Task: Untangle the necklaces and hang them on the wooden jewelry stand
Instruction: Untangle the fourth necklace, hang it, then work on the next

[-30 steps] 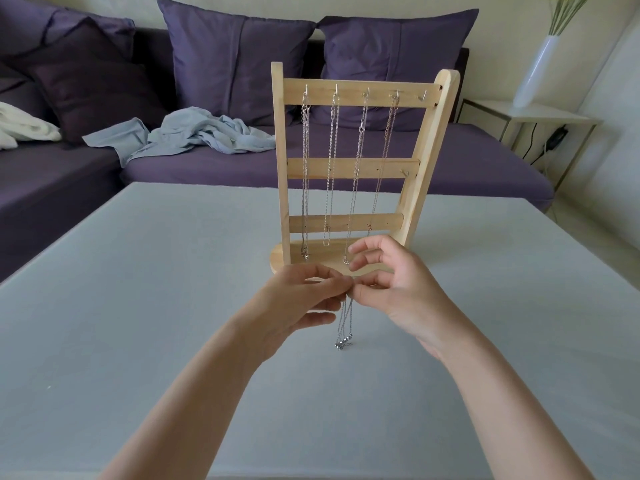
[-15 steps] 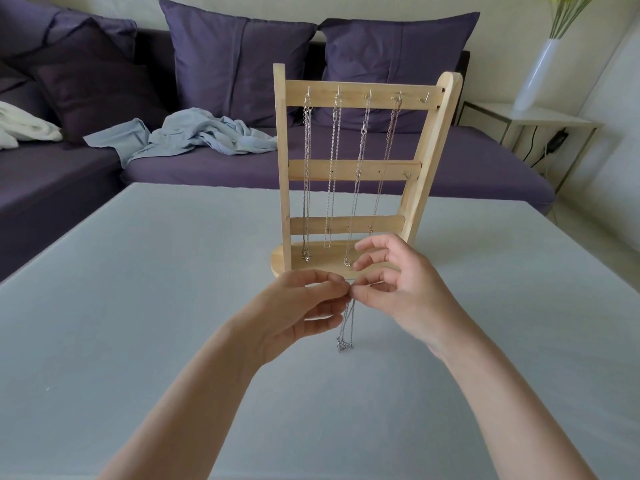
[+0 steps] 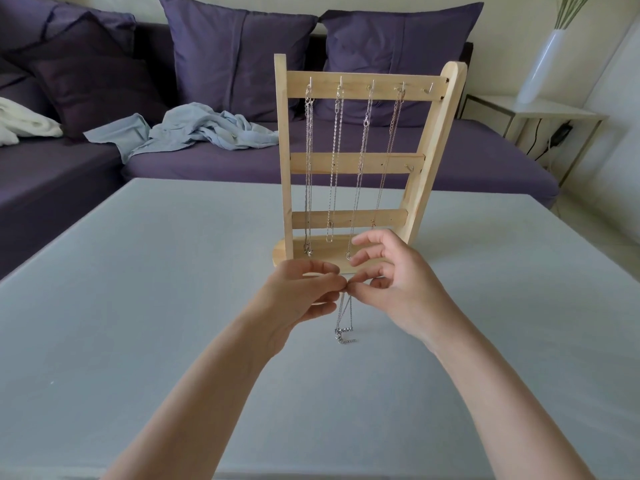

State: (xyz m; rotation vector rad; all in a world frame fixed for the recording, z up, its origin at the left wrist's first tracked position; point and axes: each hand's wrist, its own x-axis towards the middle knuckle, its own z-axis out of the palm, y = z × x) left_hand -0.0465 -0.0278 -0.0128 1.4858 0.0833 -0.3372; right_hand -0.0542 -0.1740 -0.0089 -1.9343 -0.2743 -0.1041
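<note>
The wooden jewelry stand [image 3: 356,88] stands upright on the grey table, with several silver chains [image 3: 334,161] hanging from hooks on its top bar. Its rightmost top hook carries nothing. In front of the stand's base, my left hand [image 3: 301,292] and my right hand [image 3: 398,282] meet fingertip to fingertip, both pinching the top of a thin silver necklace [image 3: 344,323]. That necklace hangs down between the hands, and its lower end lies in a small curl on the table.
The grey table [image 3: 138,306] stretches wide around the stand. Behind it is a purple sofa [image 3: 485,161] with cushions and a crumpled light-blue cloth [image 3: 194,131]. At the far right, a white vase [image 3: 540,64] sits on a side table.
Both hands stay pinched together on the necklace in front of the stand. The dangling chain end has settled slightly lower, curling on the table.
</note>
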